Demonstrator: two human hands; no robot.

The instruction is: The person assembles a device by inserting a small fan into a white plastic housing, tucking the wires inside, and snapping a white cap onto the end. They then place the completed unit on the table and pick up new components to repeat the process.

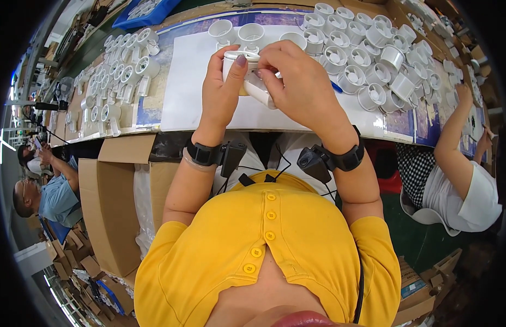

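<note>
Over the white sheet (187, 82) on the table, my left hand (219, 92) is closed around a white plastic housing (259, 95), with the thumb on top. The housing has a rounded body and a short handle slanting toward me. My right hand (304, 82) pinches at its upper side; whatever small piece lies between those fingertips is hidden. Just beyond my hands stand two white round cups (220, 28), and another white cup (294, 38) shows partly behind my right hand. A blue pen-like object (336, 87) lies beside my right wrist.
Many white cylindrical housings (352, 79) crowd the table on the right, several with round inserts. Rows of handled housings (147, 66) stand on the left. An open cardboard box (114, 207) is at my left. Co-workers sit left (59, 191) and right (454, 185). A blue tray (144, 22) is far left.
</note>
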